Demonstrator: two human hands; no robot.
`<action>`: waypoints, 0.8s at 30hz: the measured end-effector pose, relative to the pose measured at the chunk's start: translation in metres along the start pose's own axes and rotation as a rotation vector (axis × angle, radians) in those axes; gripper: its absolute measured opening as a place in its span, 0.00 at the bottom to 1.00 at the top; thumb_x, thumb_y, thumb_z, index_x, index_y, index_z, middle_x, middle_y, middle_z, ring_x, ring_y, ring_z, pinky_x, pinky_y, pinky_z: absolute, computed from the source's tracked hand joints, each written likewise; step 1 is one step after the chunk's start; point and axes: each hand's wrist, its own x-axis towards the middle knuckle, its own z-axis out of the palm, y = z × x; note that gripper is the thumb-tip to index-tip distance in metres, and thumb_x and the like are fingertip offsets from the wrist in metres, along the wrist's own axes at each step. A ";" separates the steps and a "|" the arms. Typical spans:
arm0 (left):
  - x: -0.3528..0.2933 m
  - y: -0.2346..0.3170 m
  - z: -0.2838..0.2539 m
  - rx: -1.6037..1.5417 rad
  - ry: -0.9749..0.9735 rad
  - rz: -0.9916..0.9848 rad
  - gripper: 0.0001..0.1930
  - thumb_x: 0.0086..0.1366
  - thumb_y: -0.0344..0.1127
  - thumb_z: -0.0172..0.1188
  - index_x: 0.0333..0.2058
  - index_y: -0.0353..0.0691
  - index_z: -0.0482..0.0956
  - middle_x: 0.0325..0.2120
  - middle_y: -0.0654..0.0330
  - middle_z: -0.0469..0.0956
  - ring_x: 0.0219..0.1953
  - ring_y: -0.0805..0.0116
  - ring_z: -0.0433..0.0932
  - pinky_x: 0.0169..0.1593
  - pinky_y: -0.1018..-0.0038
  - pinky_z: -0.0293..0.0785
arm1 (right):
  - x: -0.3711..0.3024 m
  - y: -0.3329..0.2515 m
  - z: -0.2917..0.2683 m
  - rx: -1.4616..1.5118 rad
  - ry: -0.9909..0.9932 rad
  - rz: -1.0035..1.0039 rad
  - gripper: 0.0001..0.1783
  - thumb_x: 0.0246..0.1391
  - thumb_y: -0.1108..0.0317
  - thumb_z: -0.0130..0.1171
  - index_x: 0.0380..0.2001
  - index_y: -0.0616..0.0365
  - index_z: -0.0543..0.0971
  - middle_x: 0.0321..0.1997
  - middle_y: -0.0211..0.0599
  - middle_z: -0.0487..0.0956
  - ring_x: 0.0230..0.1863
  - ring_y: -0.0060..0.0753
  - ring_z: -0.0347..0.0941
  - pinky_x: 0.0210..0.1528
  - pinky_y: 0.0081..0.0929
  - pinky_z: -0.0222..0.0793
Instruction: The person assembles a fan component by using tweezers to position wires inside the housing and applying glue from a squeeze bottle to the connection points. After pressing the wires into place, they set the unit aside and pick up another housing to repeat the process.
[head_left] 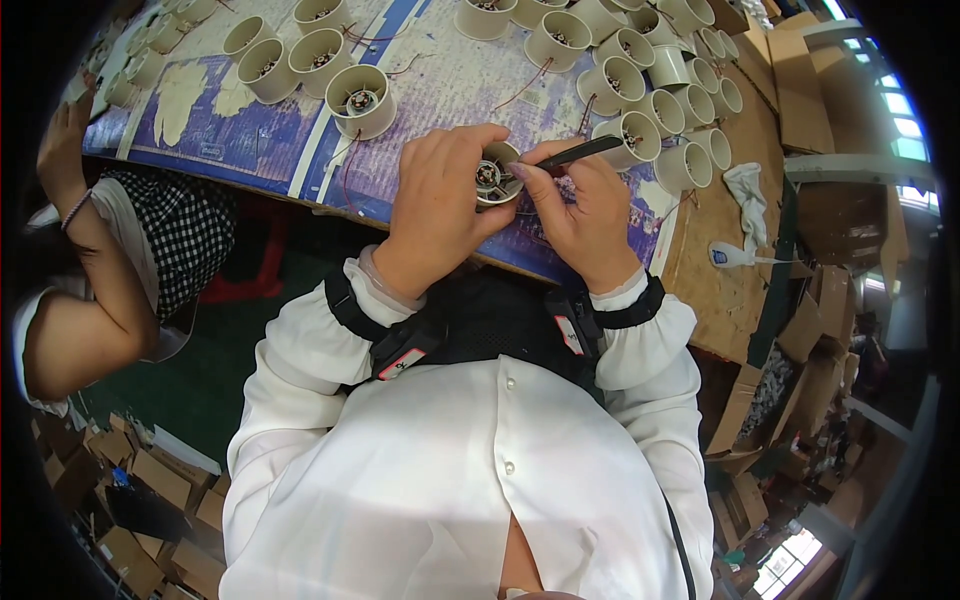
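My left hand point(436, 205) is wrapped round a short cream cylindrical housing point(497, 198), its open end turned up toward me. Inside it sits a small motor-like part point(488, 176) with spokes and copper-coloured bits. Pinched in my right hand point(588, 215) are slim black tweezers point(585, 151), slanting down to the left. Their tip reaches the housing's right rim, partly covered by my right thumb, so its exact contact cannot be made out. Just left of my left hand stands a similar cream housing point(366, 112) with a round part inside and a thin wire trailing out.
Several more cream housings point(612, 84) crowd the right back of the table, others the left back. A white squeeze bottle point(731, 254) and a crumpled white cloth point(746, 198) lie at the right. Another person's arm point(85, 215) is at the left. Cardboard boxes point(160, 478) cover the floor.
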 end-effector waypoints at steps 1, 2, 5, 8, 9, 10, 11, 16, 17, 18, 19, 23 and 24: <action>0.000 0.000 0.000 -0.003 -0.002 -0.003 0.35 0.42 0.30 0.75 0.53 0.43 0.73 0.43 0.57 0.78 0.48 0.54 0.76 0.52 0.60 0.65 | 0.000 0.000 0.000 -0.005 0.002 0.000 0.07 0.57 0.71 0.68 0.37 0.62 0.82 0.35 0.38 0.83 0.33 0.35 0.79 0.37 0.28 0.73; 0.000 0.000 0.000 -0.006 -0.003 -0.006 0.35 0.42 0.30 0.75 0.53 0.43 0.73 0.43 0.57 0.78 0.48 0.54 0.76 0.52 0.60 0.65 | 0.000 -0.001 0.000 -0.005 0.002 -0.001 0.07 0.57 0.71 0.68 0.37 0.62 0.82 0.35 0.38 0.83 0.33 0.35 0.79 0.37 0.28 0.73; 0.000 0.001 -0.001 -0.003 -0.001 0.001 0.36 0.42 0.30 0.76 0.53 0.43 0.73 0.44 0.58 0.78 0.48 0.54 0.76 0.52 0.60 0.65 | -0.003 -0.001 -0.001 -0.001 0.017 0.001 0.07 0.57 0.72 0.68 0.37 0.62 0.83 0.35 0.38 0.83 0.33 0.35 0.79 0.37 0.28 0.73; 0.001 0.000 -0.001 0.000 0.003 0.004 0.36 0.41 0.30 0.76 0.53 0.43 0.73 0.44 0.58 0.78 0.48 0.54 0.76 0.53 0.60 0.65 | -0.002 0.000 0.000 -0.031 0.009 -0.030 0.06 0.56 0.72 0.68 0.36 0.61 0.83 0.35 0.38 0.82 0.34 0.36 0.79 0.37 0.28 0.72; 0.001 0.000 -0.001 -0.001 0.005 0.003 0.36 0.41 0.30 0.76 0.53 0.43 0.73 0.44 0.58 0.78 0.48 0.54 0.76 0.53 0.60 0.65 | -0.001 0.000 0.000 -0.046 0.005 -0.044 0.06 0.56 0.72 0.68 0.36 0.61 0.83 0.35 0.37 0.82 0.34 0.36 0.79 0.37 0.29 0.71; 0.001 0.000 0.000 -0.001 0.007 0.002 0.36 0.41 0.30 0.76 0.53 0.43 0.73 0.44 0.58 0.78 0.48 0.54 0.76 0.53 0.60 0.65 | -0.002 -0.001 0.000 -0.046 0.005 -0.045 0.06 0.56 0.72 0.68 0.36 0.61 0.83 0.35 0.37 0.82 0.34 0.36 0.79 0.37 0.29 0.71; 0.001 0.000 -0.001 0.000 0.008 0.002 0.36 0.41 0.30 0.76 0.53 0.43 0.73 0.44 0.58 0.78 0.48 0.54 0.76 0.53 0.60 0.65 | -0.003 -0.001 -0.001 -0.041 0.005 -0.033 0.06 0.56 0.72 0.68 0.36 0.61 0.83 0.34 0.37 0.82 0.34 0.36 0.78 0.37 0.29 0.71; 0.000 0.002 -0.001 -0.001 0.010 0.003 0.36 0.41 0.30 0.76 0.53 0.43 0.73 0.44 0.57 0.78 0.49 0.54 0.76 0.53 0.60 0.65 | -0.002 -0.003 -0.001 -0.035 0.001 -0.028 0.05 0.56 0.73 0.67 0.35 0.61 0.82 0.33 0.37 0.81 0.33 0.37 0.77 0.36 0.29 0.70; -0.001 0.002 -0.001 0.000 0.009 0.001 0.36 0.41 0.30 0.76 0.53 0.43 0.73 0.44 0.57 0.78 0.49 0.54 0.76 0.54 0.60 0.65 | -0.001 -0.003 -0.001 -0.038 0.000 -0.036 0.05 0.56 0.73 0.67 0.35 0.60 0.82 0.33 0.37 0.81 0.33 0.37 0.77 0.36 0.29 0.70; -0.001 0.001 -0.001 0.001 0.008 -0.001 0.36 0.41 0.30 0.76 0.53 0.43 0.73 0.44 0.57 0.78 0.49 0.54 0.75 0.54 0.60 0.65 | -0.001 -0.003 -0.001 -0.038 0.000 -0.038 0.05 0.56 0.73 0.67 0.35 0.60 0.82 0.33 0.37 0.81 0.33 0.37 0.77 0.36 0.29 0.70; 0.000 0.001 -0.002 0.002 0.009 0.000 0.36 0.41 0.30 0.76 0.53 0.43 0.73 0.44 0.57 0.78 0.49 0.54 0.75 0.54 0.60 0.65 | -0.001 -0.003 -0.001 -0.028 0.005 -0.030 0.05 0.56 0.73 0.67 0.35 0.60 0.82 0.33 0.37 0.81 0.33 0.37 0.77 0.36 0.29 0.70; 0.001 0.000 -0.001 0.002 -0.001 -0.006 0.37 0.41 0.30 0.76 0.53 0.43 0.73 0.45 0.57 0.78 0.49 0.53 0.75 0.54 0.60 0.65 | -0.002 -0.003 -0.001 -0.005 0.014 -0.013 0.04 0.56 0.74 0.67 0.35 0.61 0.82 0.33 0.38 0.81 0.33 0.36 0.77 0.36 0.29 0.70; 0.001 0.000 -0.002 0.006 0.010 0.001 0.36 0.42 0.31 0.76 0.53 0.43 0.73 0.44 0.57 0.78 0.48 0.53 0.75 0.53 0.60 0.65 | -0.001 -0.004 -0.001 -0.001 0.012 -0.011 0.05 0.56 0.74 0.67 0.35 0.61 0.82 0.33 0.38 0.81 0.33 0.36 0.77 0.36 0.28 0.70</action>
